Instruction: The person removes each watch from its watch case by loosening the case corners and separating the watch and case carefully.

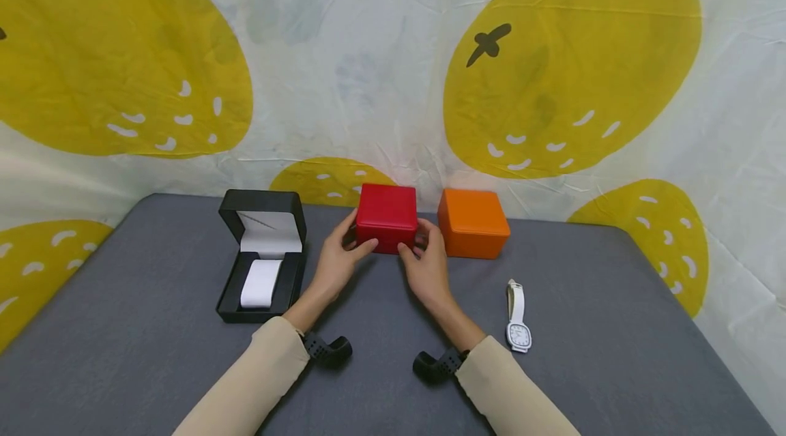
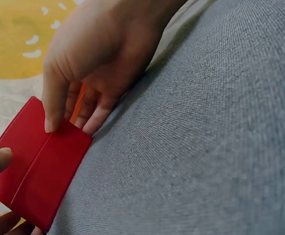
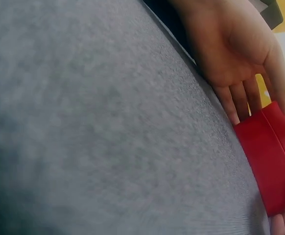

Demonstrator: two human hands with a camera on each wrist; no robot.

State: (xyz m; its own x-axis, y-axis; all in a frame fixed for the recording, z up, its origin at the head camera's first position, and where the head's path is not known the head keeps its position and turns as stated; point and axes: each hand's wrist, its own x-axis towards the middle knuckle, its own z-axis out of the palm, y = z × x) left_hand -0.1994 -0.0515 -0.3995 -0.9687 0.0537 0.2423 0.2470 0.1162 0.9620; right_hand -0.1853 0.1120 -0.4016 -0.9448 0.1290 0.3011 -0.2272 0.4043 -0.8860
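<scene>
A closed red box (image 1: 387, 207) stands near the far edge of the table, a seam running across its front. My left hand (image 1: 334, 263) holds its left side, the thumb on the front face and the other fingers along the side. Opposite it, my right hand (image 1: 428, 267) grips the right side in the same manner. In the left wrist view the right thumb lies across the seam of the red box (image 2: 44, 178). The right wrist view shows the left hand (image 3: 240, 49) with its thumb on the front of the box (image 3: 265, 156).
To the left, an open black watch box (image 1: 227, 286) contains a white cushion (image 1: 260, 283). A closed orange box (image 1: 473, 218) stands just right of the red one. Nearer, on the right, lies a white wristwatch (image 1: 518, 320). A lemon-patterned cloth (image 1: 381, 81) hangs behind the grey table (image 1: 368, 388).
</scene>
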